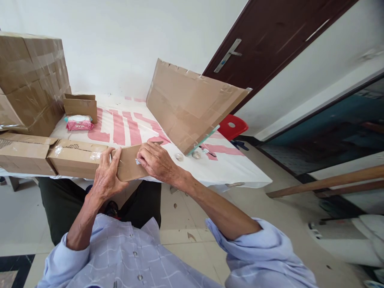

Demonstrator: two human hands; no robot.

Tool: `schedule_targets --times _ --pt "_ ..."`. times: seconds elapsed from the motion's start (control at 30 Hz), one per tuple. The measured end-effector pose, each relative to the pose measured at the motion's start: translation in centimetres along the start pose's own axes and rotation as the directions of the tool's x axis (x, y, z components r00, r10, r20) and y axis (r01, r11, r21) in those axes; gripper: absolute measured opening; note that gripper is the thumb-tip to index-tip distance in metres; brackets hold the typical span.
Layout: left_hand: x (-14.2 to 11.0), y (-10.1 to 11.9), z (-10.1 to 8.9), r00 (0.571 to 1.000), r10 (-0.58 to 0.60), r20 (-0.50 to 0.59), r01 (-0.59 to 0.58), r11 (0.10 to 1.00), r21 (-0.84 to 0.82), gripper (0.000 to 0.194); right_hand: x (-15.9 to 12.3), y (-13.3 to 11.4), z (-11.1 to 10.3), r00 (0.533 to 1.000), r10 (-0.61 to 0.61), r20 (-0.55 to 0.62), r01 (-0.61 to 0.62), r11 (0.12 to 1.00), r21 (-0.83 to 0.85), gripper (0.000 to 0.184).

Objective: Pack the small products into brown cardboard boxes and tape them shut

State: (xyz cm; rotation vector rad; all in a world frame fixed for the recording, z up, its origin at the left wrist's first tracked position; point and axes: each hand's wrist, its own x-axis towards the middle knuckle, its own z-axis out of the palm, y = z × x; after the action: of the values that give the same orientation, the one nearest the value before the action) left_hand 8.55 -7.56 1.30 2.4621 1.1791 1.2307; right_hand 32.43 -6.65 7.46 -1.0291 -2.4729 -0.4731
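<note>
My left hand (108, 176) grips the near end of a long cardboard box (78, 158), its fingers on top and its thumb along the front side. From that end a flat brown cardboard flap (129, 162) reaches to the right; whether it is joined to the box is hidden under my left hand. My right hand (157, 161) is closed on the flap's far end, fingers curled over it. A small white label (138, 161) shows beside my right fingers. Another taped cardboard box (27, 154) lies in line at the left.
A tall stack of taped cartons (36, 80) stands at the left. Near it are a small open carton (80, 105) and a pink wipes pack (79, 123). A large cardboard sheet (192, 104) leans upright on the table (240, 170), near tape rolls (196, 155) and a red stool (232, 127).
</note>
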Motion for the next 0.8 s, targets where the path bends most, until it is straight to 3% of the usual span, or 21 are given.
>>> schedule_targets --times 0.2,0.4,0.57,0.8 --pt "-0.14 -0.19 -0.02 1.0 -0.004 -0.001 0.004 1.0 0.011 0.104 -0.15 -0.01 -0.02 1.0 -0.009 -0.021 0.01 0.999 0.037 0.023" --pt "-0.17 -0.25 0.16 1.0 -0.006 -0.011 0.006 1.0 0.015 0.103 -0.28 0.25 -0.67 0.999 0.027 -0.041 -0.022 0.991 0.129 0.006" --pt "-0.12 -0.1 0.18 1.0 0.0 -0.014 0.001 1.0 0.027 0.103 -0.23 0.46 -0.54 1.0 0.005 -0.008 -0.005 0.995 0.102 0.015" --pt "-0.21 -0.24 0.14 1.0 -0.002 -0.021 0.003 1.0 0.021 0.103 -0.11 0.19 0.01 0.993 -0.038 -0.108 0.044 0.998 0.051 0.025"
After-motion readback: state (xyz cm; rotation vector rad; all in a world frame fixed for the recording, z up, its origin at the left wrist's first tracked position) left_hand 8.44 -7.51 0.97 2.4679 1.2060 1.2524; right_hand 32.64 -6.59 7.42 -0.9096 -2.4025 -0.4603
